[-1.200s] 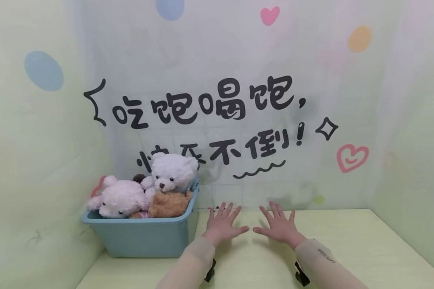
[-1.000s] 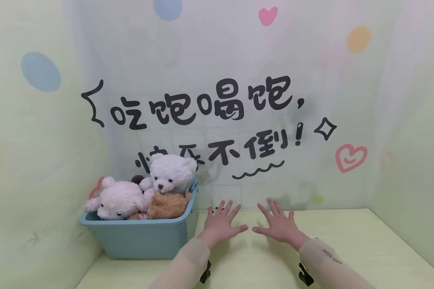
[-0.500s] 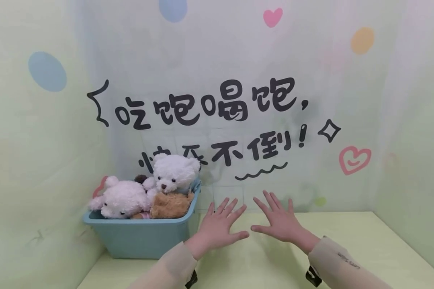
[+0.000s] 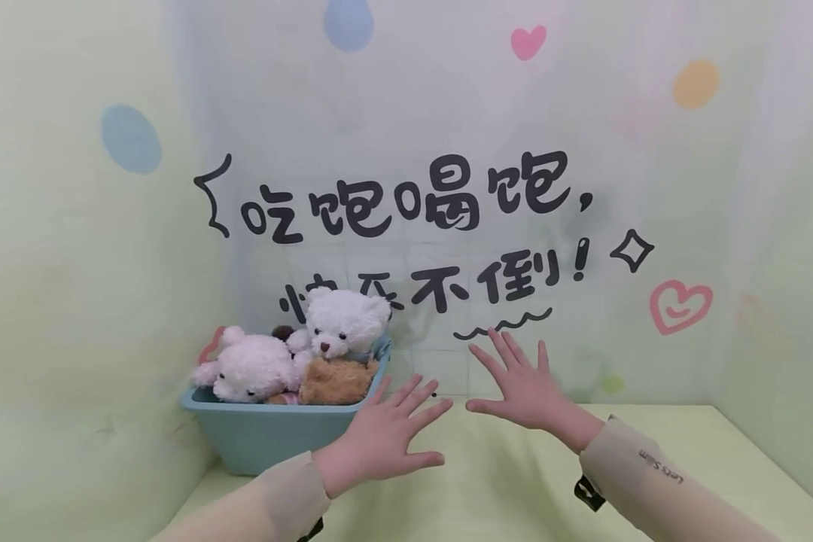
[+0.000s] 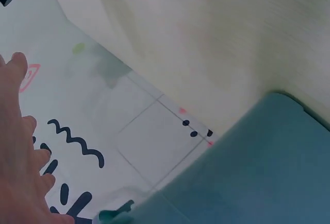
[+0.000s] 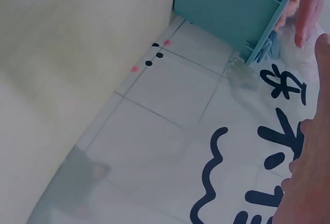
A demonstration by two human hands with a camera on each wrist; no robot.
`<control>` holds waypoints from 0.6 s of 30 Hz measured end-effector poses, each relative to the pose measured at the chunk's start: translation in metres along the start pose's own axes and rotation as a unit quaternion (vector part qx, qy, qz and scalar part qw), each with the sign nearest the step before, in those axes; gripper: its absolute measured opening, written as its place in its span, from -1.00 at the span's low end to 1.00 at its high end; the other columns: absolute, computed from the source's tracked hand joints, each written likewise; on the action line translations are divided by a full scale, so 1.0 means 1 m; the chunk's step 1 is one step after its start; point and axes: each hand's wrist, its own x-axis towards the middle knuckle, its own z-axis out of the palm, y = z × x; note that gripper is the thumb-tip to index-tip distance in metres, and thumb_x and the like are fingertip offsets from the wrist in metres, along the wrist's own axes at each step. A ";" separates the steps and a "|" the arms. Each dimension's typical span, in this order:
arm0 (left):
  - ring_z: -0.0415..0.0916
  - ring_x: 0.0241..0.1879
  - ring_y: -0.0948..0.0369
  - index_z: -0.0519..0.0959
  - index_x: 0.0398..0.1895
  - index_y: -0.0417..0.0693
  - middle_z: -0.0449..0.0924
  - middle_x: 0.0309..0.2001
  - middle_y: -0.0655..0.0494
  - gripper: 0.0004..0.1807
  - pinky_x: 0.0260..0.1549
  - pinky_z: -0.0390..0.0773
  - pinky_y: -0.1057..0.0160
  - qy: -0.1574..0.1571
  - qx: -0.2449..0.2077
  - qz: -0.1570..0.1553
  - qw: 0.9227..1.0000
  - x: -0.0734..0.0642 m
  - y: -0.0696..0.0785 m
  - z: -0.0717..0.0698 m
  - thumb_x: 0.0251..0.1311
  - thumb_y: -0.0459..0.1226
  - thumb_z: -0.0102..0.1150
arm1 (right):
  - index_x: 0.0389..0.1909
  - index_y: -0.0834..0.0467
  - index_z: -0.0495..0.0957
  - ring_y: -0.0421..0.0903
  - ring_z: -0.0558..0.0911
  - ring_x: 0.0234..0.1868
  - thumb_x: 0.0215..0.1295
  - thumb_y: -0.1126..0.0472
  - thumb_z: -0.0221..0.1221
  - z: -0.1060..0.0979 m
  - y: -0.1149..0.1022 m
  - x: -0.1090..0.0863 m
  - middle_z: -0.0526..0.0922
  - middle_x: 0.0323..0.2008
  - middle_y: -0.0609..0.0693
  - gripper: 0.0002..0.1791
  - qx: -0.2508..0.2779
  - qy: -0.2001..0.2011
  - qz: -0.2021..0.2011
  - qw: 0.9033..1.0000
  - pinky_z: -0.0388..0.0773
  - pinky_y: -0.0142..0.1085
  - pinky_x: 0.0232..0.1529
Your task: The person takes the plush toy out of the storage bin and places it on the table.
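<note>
My left hand [image 4: 377, 436] is raised above the table with its fingers spread, overlapping the right front corner of the blue bin [image 4: 257, 436] in the head view. Nothing is in its grasp. To its right, my right hand [image 4: 525, 388] hovers with fingers splayed, holding nothing. Inside the bin sit stuffed toys: a white teddy bear [image 4: 348, 324], a pale pink bear [image 4: 254, 369] lying over, and a brown plush [image 4: 339, 382] partly sunk in. In the left wrist view the bin's side [image 5: 258, 172] fills the lower right.
The pale yellow table [image 4: 623, 467] reaches back to a printed wall [image 4: 406, 98] with black lettering. Side walls rise at left and right. The bin stands at the table's left, near the left wall.
Both hands have moved apart and lifted; the left has come back leftward in front of the bin, the right has risen. The head view has shifted slightly left. The toys have stayed put.
</note>
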 end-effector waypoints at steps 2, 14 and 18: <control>-0.11 0.49 0.08 0.09 0.50 0.38 0.00 0.51 0.16 -0.18 0.30 -0.07 -0.27 0.006 0.020 0.007 1.000 -0.007 -0.007 -0.001 0.22 0.44 -0.35 | 0.49 -0.06 0.13 0.18 -0.04 0.49 0.11 -0.53 0.02 -0.006 -0.004 0.006 -0.04 0.51 0.16 0.00 0.001 -0.004 -0.002 1.000 -0.26 0.45 0.20; 0.26 0.31 0.03 0.27 0.43 0.32 0.34 0.33 0.07 -0.19 0.16 0.25 -0.19 0.043 0.076 -0.017 0.996 -0.054 -0.061 -0.007 0.19 0.44 -0.29 | 0.52 -0.14 0.04 0.11 -0.15 0.52 0.09 -0.57 -0.02 -0.023 -0.030 0.052 -0.16 0.53 0.09 0.03 -0.029 0.001 -0.034 0.999 -0.32 0.42 0.23; 0.36 0.16 0.05 0.43 0.29 0.22 0.44 0.17 0.06 -0.26 0.03 0.36 -0.17 0.076 0.071 -0.043 0.994 -0.068 -0.078 -0.008 0.16 0.39 -0.07 | 0.52 -0.15 0.03 0.11 -0.17 0.52 0.10 -0.56 -0.02 -0.028 -0.039 0.067 -0.18 0.53 0.10 0.03 -0.026 0.004 -0.044 0.999 -0.34 0.41 0.24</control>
